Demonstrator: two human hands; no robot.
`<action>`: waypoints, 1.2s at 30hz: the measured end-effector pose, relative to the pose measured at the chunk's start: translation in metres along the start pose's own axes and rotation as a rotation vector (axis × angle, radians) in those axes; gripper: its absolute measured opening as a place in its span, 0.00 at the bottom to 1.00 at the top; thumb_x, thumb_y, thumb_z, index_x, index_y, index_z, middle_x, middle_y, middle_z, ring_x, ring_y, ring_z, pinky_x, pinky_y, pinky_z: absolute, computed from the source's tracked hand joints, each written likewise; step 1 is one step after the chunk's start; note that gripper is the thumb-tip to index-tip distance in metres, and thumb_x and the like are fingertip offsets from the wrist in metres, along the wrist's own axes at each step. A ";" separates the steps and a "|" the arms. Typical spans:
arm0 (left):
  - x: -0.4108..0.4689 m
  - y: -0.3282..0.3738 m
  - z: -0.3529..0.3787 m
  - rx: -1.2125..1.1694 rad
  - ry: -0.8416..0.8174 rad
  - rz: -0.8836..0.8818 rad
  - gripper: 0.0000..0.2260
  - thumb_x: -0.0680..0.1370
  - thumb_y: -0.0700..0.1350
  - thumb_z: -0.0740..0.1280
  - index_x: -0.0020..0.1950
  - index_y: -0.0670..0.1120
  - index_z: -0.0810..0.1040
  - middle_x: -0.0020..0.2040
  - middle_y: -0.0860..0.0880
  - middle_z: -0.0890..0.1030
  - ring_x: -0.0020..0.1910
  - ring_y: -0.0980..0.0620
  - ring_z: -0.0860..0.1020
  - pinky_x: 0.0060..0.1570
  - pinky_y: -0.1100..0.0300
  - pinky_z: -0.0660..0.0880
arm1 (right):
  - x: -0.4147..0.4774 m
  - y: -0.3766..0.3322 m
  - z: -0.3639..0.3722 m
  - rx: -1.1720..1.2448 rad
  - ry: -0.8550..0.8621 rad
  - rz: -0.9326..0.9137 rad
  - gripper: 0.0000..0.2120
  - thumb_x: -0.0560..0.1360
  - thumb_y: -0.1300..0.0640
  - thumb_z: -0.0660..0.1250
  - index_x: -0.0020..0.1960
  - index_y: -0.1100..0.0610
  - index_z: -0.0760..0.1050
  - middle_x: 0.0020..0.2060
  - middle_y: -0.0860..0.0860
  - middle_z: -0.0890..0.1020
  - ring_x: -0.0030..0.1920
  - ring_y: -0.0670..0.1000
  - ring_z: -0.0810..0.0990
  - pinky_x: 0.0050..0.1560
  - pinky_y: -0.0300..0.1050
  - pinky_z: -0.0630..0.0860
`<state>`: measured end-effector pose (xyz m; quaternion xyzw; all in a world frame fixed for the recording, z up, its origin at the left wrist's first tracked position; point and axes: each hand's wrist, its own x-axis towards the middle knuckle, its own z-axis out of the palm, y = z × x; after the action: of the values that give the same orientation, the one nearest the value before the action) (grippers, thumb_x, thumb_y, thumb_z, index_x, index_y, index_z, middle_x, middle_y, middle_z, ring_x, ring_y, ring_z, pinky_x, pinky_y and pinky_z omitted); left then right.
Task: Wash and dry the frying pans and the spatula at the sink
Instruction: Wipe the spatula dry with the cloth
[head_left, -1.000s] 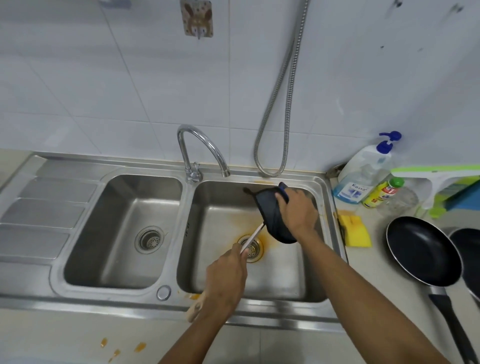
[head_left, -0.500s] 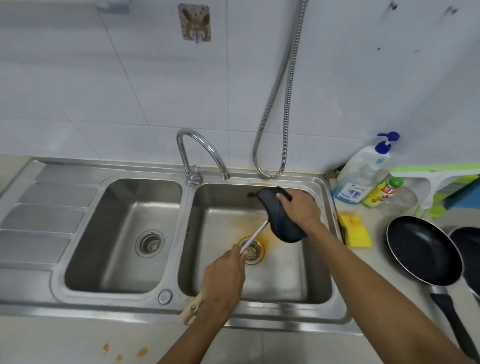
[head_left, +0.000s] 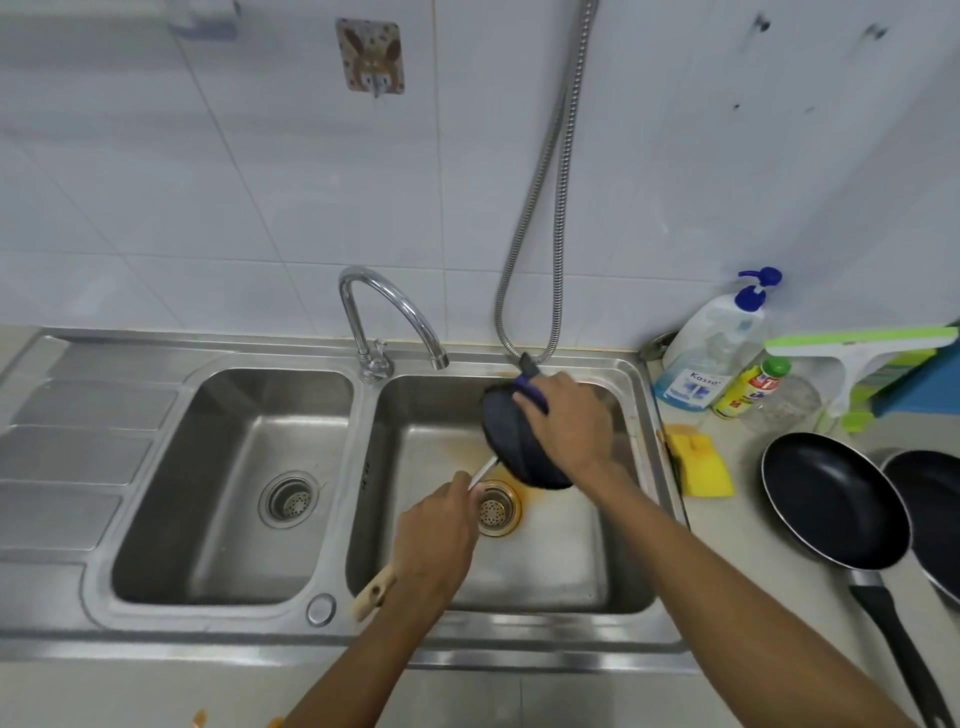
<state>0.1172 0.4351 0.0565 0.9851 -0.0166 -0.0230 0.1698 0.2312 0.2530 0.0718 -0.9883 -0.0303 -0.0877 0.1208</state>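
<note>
Spatula held over right sink basin, above the drain; left hand clenched round its wooden handle, right hand gripping a dark cloth wrapped over the blade end. Two black frying pans rest on the counter right of the sink, near a yellow sponge.

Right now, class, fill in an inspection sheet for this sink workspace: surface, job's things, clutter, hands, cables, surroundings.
Surface: steel double sink; orange stain around the right drain.
Job's things: spatula over the right basin, head wrapped in a dark cloth; two frying pans on the counter.
Clutter: yellow sponge, soap pump bottle, small yellow bottle, squeegee.
Hands: left hand grips the spatula; right hand holds the cloth.
Cables: metal shower hose.
Surroundings: white tiled wall, faucet.
</note>
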 end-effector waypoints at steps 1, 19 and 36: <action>0.000 -0.001 0.001 0.000 -0.001 -0.007 0.15 0.86 0.57 0.50 0.57 0.51 0.72 0.44 0.53 0.83 0.39 0.51 0.82 0.35 0.60 0.70 | -0.012 -0.009 0.003 -0.070 -0.016 -0.064 0.16 0.81 0.38 0.58 0.57 0.46 0.76 0.51 0.48 0.78 0.50 0.55 0.78 0.37 0.46 0.74; 0.024 0.016 -0.014 -1.550 -0.779 -0.527 0.18 0.87 0.52 0.52 0.43 0.45 0.72 0.25 0.52 0.62 0.17 0.56 0.58 0.17 0.66 0.59 | -0.029 0.032 0.003 -0.197 -0.018 -0.051 0.15 0.80 0.41 0.60 0.60 0.48 0.76 0.53 0.48 0.79 0.51 0.54 0.76 0.36 0.44 0.76; 0.007 0.009 -0.007 -1.843 -0.750 -0.669 0.19 0.87 0.51 0.52 0.41 0.44 0.72 0.23 0.53 0.64 0.15 0.58 0.61 0.17 0.65 0.57 | -0.093 0.163 -0.024 -0.177 -0.037 0.488 0.15 0.79 0.41 0.64 0.58 0.49 0.78 0.50 0.55 0.80 0.48 0.64 0.80 0.40 0.52 0.75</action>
<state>0.1249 0.4289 0.0662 0.3587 0.2290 -0.3765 0.8229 0.1491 0.0860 0.0396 -0.9746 0.2144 -0.0404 0.0508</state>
